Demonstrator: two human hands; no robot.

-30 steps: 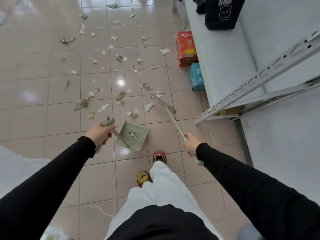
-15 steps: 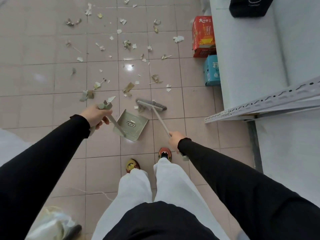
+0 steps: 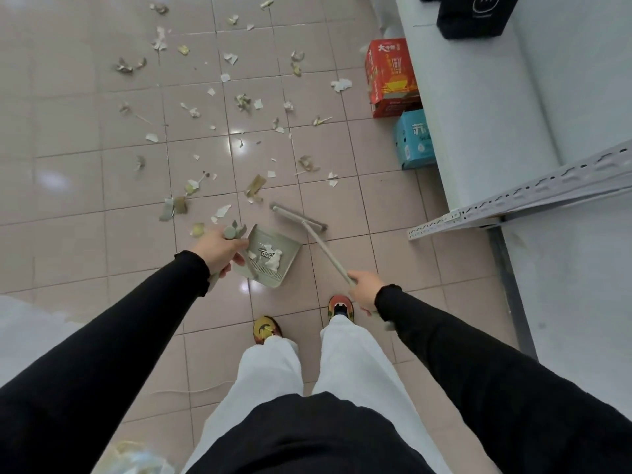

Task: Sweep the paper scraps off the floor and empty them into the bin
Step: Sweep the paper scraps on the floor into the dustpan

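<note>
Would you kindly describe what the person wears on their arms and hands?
Long, plain black sleeves cover the left arm and right arm to the wrists, with lightly frilled cuffs. The left hand and right hand are bare, no gloves.

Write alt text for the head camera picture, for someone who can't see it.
A person stands on a tiled floor, the left hand holding a dustpan with a few white scraps in it, the right hand holding a small broom beside it. Paper scraps litter the tiles ahead.
</note>
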